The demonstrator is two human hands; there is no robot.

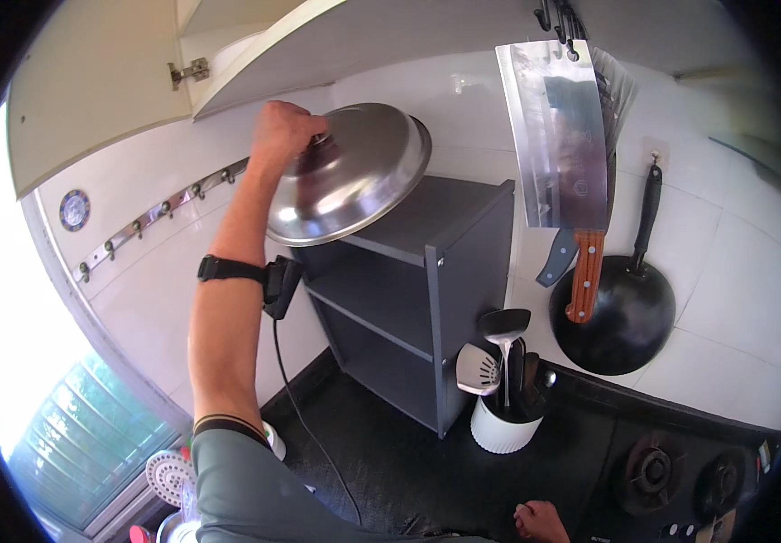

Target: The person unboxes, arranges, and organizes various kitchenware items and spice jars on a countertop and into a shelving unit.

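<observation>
My left hand (288,132), raised at the end of an outstretched arm, grips the knob of a large domed stainless steel lid (356,176). The lid tilts over the top board of a dark grey shelf rack (468,254); whether its rim touches the board, I cannot tell. A black device is strapped to my left forearm, and a cable hangs from it. Low in the view, my right hand (540,521) is loosely curled over the black countertop (390,468), with nothing visible in it.
Cleavers (557,136) hang from hooks at upper right, before a black frying pan (611,319) on the wall. A white utensil holder (506,427) stands beside the rack, left of a gas hob (655,472). An open cabinet door (98,88) juts out at upper left, above a hook rail (166,207).
</observation>
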